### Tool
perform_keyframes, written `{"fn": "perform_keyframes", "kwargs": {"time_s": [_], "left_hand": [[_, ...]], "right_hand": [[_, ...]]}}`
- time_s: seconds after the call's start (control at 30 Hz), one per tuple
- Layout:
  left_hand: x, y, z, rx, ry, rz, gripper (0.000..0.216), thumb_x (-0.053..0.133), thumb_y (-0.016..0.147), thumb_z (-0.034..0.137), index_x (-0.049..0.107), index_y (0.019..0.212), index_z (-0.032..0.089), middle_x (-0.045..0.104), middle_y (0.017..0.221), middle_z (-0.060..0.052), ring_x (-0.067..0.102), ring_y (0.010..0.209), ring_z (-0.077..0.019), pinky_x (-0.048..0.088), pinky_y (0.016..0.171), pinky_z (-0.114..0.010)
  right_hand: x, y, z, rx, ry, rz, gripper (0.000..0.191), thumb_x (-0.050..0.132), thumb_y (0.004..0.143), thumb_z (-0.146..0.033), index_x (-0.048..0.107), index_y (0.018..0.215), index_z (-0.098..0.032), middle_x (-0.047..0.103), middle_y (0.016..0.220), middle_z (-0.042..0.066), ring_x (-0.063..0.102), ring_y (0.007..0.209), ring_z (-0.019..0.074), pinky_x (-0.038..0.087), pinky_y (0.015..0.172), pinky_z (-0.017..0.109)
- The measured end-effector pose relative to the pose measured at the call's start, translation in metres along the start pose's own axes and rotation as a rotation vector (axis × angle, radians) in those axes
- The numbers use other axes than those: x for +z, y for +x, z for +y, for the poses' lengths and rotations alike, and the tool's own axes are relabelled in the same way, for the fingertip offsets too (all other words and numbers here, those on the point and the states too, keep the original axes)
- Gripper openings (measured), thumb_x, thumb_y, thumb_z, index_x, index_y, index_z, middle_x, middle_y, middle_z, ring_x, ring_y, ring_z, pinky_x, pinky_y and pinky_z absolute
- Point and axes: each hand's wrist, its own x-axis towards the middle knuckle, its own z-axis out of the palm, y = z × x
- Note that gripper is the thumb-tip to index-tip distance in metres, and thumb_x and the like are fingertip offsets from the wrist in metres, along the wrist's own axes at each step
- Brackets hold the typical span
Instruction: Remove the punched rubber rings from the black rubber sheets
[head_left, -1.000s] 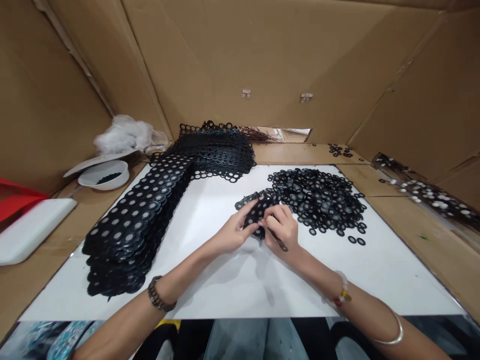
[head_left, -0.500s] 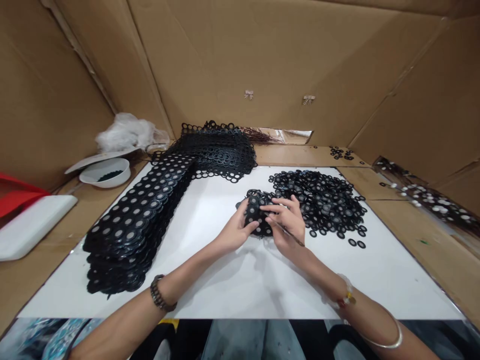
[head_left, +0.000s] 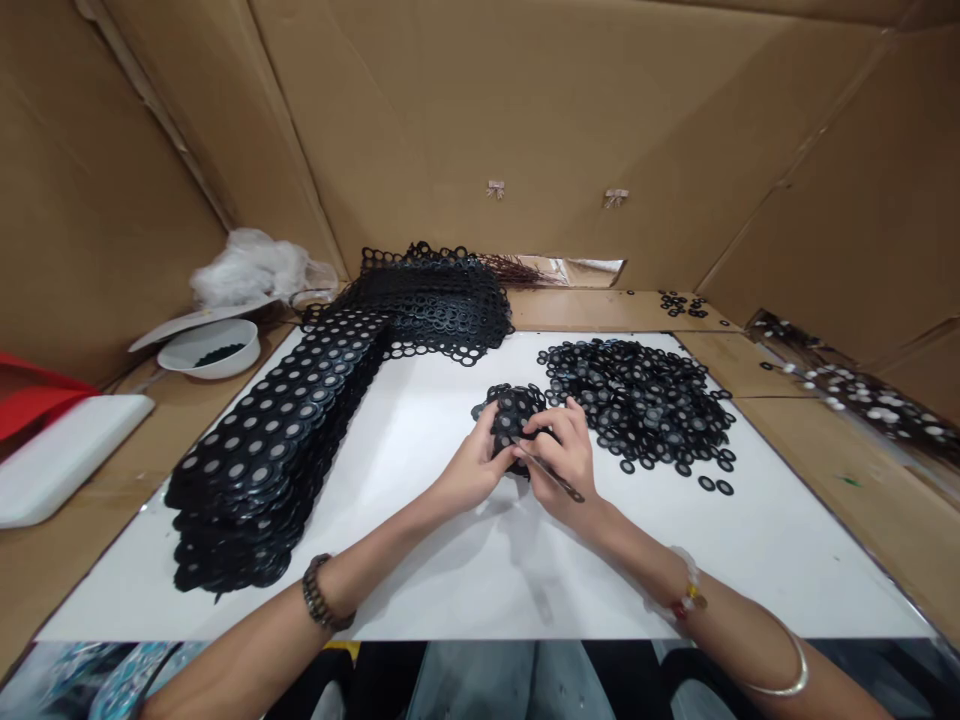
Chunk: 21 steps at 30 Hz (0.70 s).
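Note:
My left hand grips the left edge of a small black piece made of joined rings with grey centres. Its thumb lies along the near side. In my right hand is a thin dark metal tool that looks like tweezers, its tip close to my left thumb. The right fingertips rest at the right edge of the same piece. Just behind and to the right spreads a heap of loose black rings, some with grey centres. Exactly where the tool's tip touches is hidden by the fingers.
Tall stacks of black dotted strips and open ring mesh stand at left and back. A white bowl, plastic bag and white foam block lie farther left. Cardboard walls enclose the white board.
My right hand has moved slightly left and down, its fingers now more curled. The tool's tip has come closer to my left thumb. The left hand keeps hold of the piece.

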Motion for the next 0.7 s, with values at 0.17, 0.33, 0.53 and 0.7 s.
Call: {"fn": "perform_keyframes", "kwargs": {"time_s": [0.17,0.33,0.53,0.7], "left_hand": [[-0.001,-0.009,0.007,-0.013,0.585,-0.054,0.053,0.044,0.087,0.026,0.027,0.137,0.018,0.064,0.087,-0.005,0.059,0.07,-0.02,0.043,0.065,-0.029],[0.0,-0.008,0.006,0.009,0.587,-0.043,0.058,0.041,0.088,0.025,0.018,0.139,0.016,0.063,0.1,-0.008,0.06,0.078,-0.0203,0.045,0.069,-0.029],[-0.005,-0.004,0.001,-0.005,0.653,0.017,0.05,0.042,0.088,0.026,0.027,0.135,0.016,0.065,0.096,-0.008,0.061,0.081,-0.023,0.045,0.074,-0.034],[-0.009,0.002,0.0,-0.028,0.423,-0.021,0.031,0.049,0.085,0.03,0.055,0.112,0.017,0.065,0.102,-0.008,0.058,0.096,-0.0262,0.043,0.085,-0.038]], "right_hand": [[0.001,0.0,-0.004,0.022,-0.094,-0.084,0.017,0.048,0.077,-0.01,0.045,0.065,-0.021,0.055,0.078,0.002,0.05,0.078,0.0193,0.032,0.095,0.05],[0.0,0.0,-0.002,0.005,-0.078,-0.065,0.017,0.046,0.083,-0.011,0.049,0.07,-0.02,0.064,0.09,0.004,0.059,0.085,0.0183,0.028,0.102,0.05],[-0.008,0.005,0.011,0.086,0.148,0.06,0.016,0.047,0.085,-0.009,0.051,0.076,-0.021,0.069,0.083,0.001,0.067,0.078,0.0167,0.023,0.107,0.053],[-0.012,0.01,0.012,0.143,0.202,0.064,0.016,0.05,0.084,-0.01,0.05,0.072,-0.021,0.069,0.085,0.001,0.066,0.079,0.0171,0.017,0.107,0.056]]}}
